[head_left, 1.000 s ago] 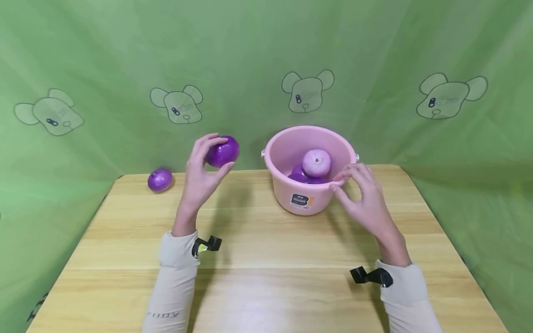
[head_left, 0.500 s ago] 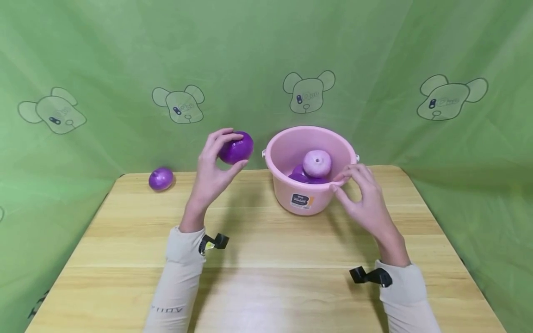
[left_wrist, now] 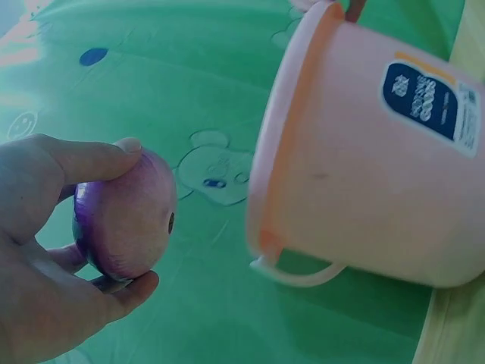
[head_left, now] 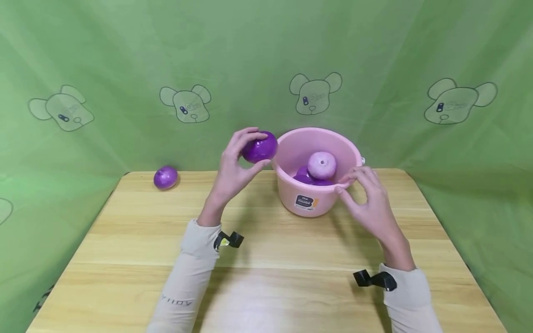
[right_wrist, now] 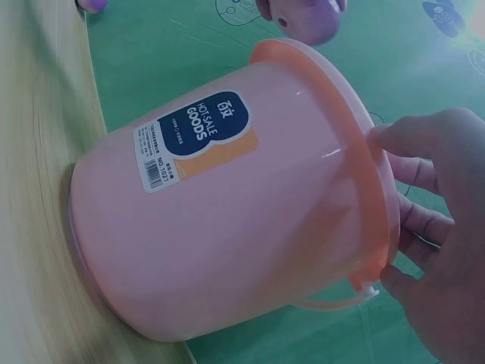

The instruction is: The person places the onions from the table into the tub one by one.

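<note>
My left hand [head_left: 235, 173] holds a glossy purple onion [head_left: 263, 148] between thumb and fingers, up in the air at the left of the pink bucket [head_left: 287, 192]. In the left wrist view the held onion [left_wrist: 136, 216] shows a small brown spot on its end, and a gap separates it from the bucket's rim [left_wrist: 261, 174]. On the other side, my right hand [head_left: 372, 210] pinches the bucket's front right rim, thumb outside and fingertips over the edge. Inside the bucket a pale purple onion [head_left: 322, 165] lies on top of darker purple ones [head_left: 303, 178], partly hidden by the front wall.
Another purple onion [head_left: 165, 177] lies at the back left of the wooden table [head_left: 266, 249]. Behind the table a green cloth [head_left: 250, 60] printed with bear heads hangs close to the bucket. The bucket's handle [right_wrist: 333, 305] hangs down behind it.
My left hand has carried the onion rightward, from well left of the bucket to right by its left rim. My right hand keeps its pinch on the rim. The view has shifted slightly.
</note>
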Tool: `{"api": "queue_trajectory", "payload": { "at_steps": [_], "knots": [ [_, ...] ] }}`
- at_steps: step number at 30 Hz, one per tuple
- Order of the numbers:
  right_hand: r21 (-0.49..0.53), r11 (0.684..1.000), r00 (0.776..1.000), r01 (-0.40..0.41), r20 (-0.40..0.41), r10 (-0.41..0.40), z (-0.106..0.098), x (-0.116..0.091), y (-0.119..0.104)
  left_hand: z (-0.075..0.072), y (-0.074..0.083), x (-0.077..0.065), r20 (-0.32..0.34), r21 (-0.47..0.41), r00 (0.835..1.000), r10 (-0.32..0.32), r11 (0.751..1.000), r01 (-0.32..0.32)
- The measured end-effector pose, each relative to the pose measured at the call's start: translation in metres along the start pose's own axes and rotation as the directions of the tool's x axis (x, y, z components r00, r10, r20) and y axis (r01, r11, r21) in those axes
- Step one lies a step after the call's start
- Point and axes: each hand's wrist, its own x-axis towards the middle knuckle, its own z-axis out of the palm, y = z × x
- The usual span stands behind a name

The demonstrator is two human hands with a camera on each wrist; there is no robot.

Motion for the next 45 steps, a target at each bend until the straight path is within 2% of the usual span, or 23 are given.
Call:
{"api": "queue_trajectory", "payload": {
  "at_steps": [12, 22, 33, 45],
  "knots": [
    [-0.003, 1.0, 1.0, 0.022, -0.009, -0.022, 0.0, 0.0, 0.0, 0.022, 0.005, 0.009, 0.049, -0.027, 0.998, 0.045, 0.999, -0.044],
    [-0.005, 1.0, 1.0, 0.016, -0.006, -0.016, -0.001, -0.002, 0.002, 0.045, 0.003, 0.013, 0.132, -0.014, 0.991, 0.004, 1.0, -0.002],
    [0.011, 0.999, 1.0, 0.03, -0.007, -0.03, 0.001, 0.0, 0.0, 0.053, 0.002, 0.019, 0.179, 0.023, 0.984, 0.014, 1.0, -0.018],
    [0.0, 1.0, 1.0, 0.027, -0.014, -0.027, -0.001, -0.001, -0.001, 0.068, -0.008, 0.022, 0.229, 0.052, 0.973, 0.031, 0.998, -0.045]
  ]
}}
